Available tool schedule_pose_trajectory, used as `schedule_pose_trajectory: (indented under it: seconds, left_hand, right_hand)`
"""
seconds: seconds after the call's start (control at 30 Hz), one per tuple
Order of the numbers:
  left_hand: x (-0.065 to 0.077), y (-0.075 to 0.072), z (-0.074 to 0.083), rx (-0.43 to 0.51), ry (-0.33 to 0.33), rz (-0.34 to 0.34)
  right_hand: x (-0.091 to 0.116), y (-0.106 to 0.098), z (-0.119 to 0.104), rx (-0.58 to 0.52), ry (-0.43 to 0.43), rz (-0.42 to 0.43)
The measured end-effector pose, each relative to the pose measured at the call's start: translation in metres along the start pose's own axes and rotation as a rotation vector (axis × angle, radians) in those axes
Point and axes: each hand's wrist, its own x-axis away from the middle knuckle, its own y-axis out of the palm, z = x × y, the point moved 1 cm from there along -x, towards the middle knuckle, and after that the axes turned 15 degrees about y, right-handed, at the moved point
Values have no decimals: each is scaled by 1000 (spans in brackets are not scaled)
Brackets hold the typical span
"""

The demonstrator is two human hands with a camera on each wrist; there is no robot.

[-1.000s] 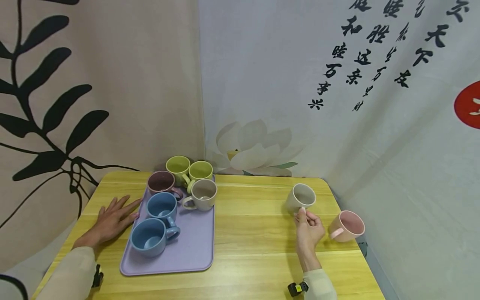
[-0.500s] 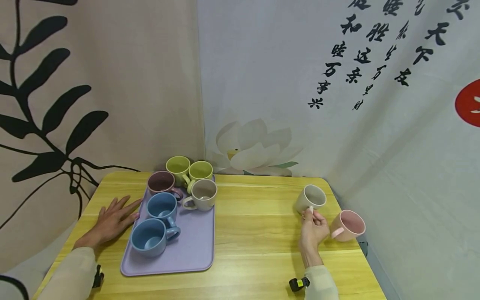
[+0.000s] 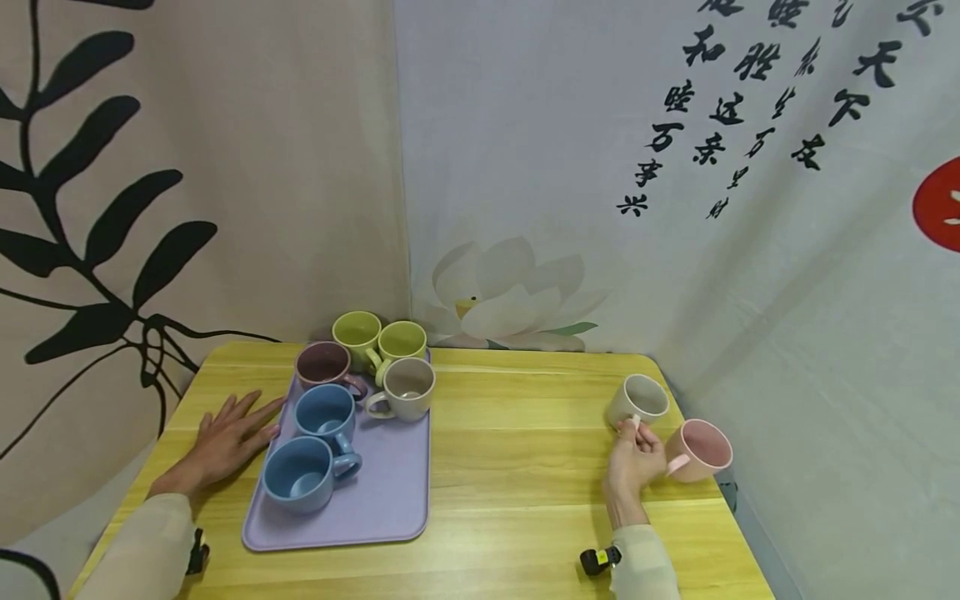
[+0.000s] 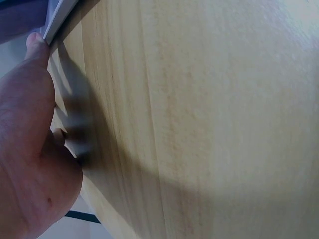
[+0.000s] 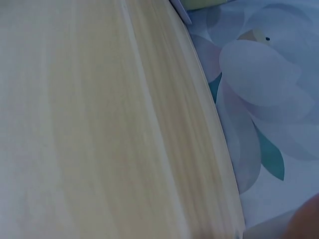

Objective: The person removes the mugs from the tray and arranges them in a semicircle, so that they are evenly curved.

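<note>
In the head view my right hand [image 3: 634,463] pinches the handle of a white mug [image 3: 637,402] near the table's right side. Just right of that hand stands a pink mug [image 3: 701,452], its handle pointing toward the hand. My left hand [image 3: 227,437] lies with spread fingers on the table at the left edge of a purple tray [image 3: 384,508]. In the left wrist view, the left thumb [image 4: 36,47] meets the tray's edge. Only a blurred bit of the right hand [image 5: 306,219] shows in the right wrist view.
On the tray stand two blue mugs [image 3: 298,479], a plum mug [image 3: 322,365], a grey-beige mug [image 3: 411,390] and two green mugs [image 3: 357,332] at the back. The wooden table [image 3: 517,467] backs against a printed cloth [image 3: 517,150].
My right hand has moved the white mug to the right, closer to the pink mug. The left hand and the tray have stayed in place.
</note>
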Motion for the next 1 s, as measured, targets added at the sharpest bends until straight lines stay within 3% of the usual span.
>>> schedule_pose_trajectory:
  seconds: [0.5, 1.0]
  left_hand:
    - [2, 1, 0, 19, 4, 0]
    - [1, 1, 1, 15, -12, -3]
  right_hand:
    - [-19, 1, 5, -31, -11, 104]
    - [-25, 1, 5, -58, -8, 192]
